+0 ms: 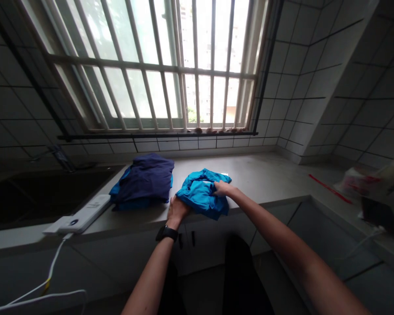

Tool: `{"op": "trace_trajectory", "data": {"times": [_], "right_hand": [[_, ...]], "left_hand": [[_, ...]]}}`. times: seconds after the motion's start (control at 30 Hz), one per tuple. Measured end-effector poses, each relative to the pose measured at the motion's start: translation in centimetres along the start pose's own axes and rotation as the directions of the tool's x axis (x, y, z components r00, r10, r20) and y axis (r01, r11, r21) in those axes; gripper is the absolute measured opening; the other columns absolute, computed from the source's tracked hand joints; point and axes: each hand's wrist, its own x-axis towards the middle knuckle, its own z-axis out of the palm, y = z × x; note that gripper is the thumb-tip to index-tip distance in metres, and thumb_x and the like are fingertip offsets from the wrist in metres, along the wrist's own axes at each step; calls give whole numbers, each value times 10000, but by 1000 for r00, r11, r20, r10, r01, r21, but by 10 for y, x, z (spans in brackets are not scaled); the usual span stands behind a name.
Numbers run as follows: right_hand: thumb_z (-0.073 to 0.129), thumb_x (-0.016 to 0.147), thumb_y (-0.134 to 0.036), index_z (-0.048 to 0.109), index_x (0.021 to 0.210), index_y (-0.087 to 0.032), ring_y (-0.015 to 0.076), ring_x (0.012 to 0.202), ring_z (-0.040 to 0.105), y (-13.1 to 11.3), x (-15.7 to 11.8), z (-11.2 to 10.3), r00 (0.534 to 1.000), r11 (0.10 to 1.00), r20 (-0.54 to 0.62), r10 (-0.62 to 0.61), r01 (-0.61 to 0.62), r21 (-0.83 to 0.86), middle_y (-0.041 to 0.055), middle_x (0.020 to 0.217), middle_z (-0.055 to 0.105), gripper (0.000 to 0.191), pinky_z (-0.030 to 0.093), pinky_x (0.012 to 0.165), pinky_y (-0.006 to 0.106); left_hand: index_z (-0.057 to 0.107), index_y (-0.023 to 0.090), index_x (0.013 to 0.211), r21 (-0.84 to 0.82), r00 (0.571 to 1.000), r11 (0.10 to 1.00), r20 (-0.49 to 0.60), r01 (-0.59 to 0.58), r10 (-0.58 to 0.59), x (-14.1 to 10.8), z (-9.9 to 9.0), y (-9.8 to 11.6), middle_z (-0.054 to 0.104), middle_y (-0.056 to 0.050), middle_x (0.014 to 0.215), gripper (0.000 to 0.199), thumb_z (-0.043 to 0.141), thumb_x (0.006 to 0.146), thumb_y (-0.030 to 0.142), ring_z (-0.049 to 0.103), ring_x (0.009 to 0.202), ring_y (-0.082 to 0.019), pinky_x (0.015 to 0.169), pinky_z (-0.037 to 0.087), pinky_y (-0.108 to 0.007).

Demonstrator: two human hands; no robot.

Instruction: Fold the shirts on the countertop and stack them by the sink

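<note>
A bright blue garment, bunched and partly folded, lies on the counter with its near part over the front edge. A small white label shows near its opening. My right hand is closed on the cloth at the garment's right side, its fingertips partly hidden in the folds. At the left near edge, my left hand grips the same garment, with some fingers covered by cloth. A dark watch is on my left wrist. Left of the garment sits a stack of folded clothes, dark purple-blue on top with bright blue beneath.
A white power strip with a white cable lies by the dark sink. The pale counter runs under a barred window. On the right are a red strip, a plastic bag and a dark device.
</note>
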Motion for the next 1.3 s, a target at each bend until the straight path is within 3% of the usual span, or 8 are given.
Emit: {"op": "trace_trajectory", "data": {"times": [0.13,0.23,0.3,0.43,0.53,0.67,0.97,1.3], "right_hand": [[494,957,-116,681,1205,-205,221,1068,666,8,2,-23,969,991,-235,-71,94,90,91,1202,703,324,503,854,253],[316,1024,-128,614,1297,-172,242,1150,626,20,-1,-52,755,987,-653,50,62,146,152,1309,631,406,484,955,309],[274,1029,-123,565,1358,-156,259,1197,610,32,-5,-63,676,987,-726,124,-6,162,184,1370,580,441,475,996,340],[496,966,-133,554,1400,-143,313,1249,614,62,-14,-58,890,951,-335,309,-298,85,225,1414,539,437,481,1011,370],[579,950,-178,477,1500,-131,341,1294,600,75,-20,-40,911,914,-94,401,-405,-22,259,1488,494,561,482,1017,383],[614,973,-412,513,1503,-173,315,1281,618,64,-24,-12,971,970,2,238,-238,-57,206,1450,582,590,498,982,340],[434,1026,-296,727,1220,-35,345,1180,679,-2,-8,35,960,946,-141,242,-265,-187,299,1247,687,437,537,884,397],[428,983,-273,728,1199,-6,359,1135,700,-3,-7,39,960,948,-175,217,-250,-196,318,1195,704,456,542,818,399]], "left_hand": [[711,172,1232,-17,998,999,-48,38,-39,2,7,-2,738,-186,1176,363,535,922,242,668,1123,-326,1023,455,-429],[632,160,1334,-36,992,996,-92,78,-81,3,10,-1,725,-172,1207,467,513,882,150,647,1166,-313,1025,459,-425],[562,138,1415,-53,992,995,-98,79,-84,2,10,1,708,-178,1253,543,501,875,133,627,1213,-313,1044,451,-429],[560,127,1411,-66,994,996,-85,64,-70,2,8,3,688,-190,1294,516,494,901,175,605,1237,-320,1060,435,-443],[626,159,1320,-46,996,998,-77,51,-55,2,8,2,695,-171,1279,432,483,913,189,611,1202,-312,1033,441,-430],[659,174,1259,-30,997,998,-65,49,-50,3,9,2,706,-156,1240,387,482,915,200,616,1178,-308,1012,446,-421],[685,193,1200,-172,994,983,-81,64,-79,7,7,-3,730,-133,1223,356,520,885,190,635,1168,-287,1030,462,-412],[740,189,890,-636,978,768,-107,71,-179,17,3,-26,784,-62,1017,249,505,806,178,709,938,-203,913,557,-331]]}}
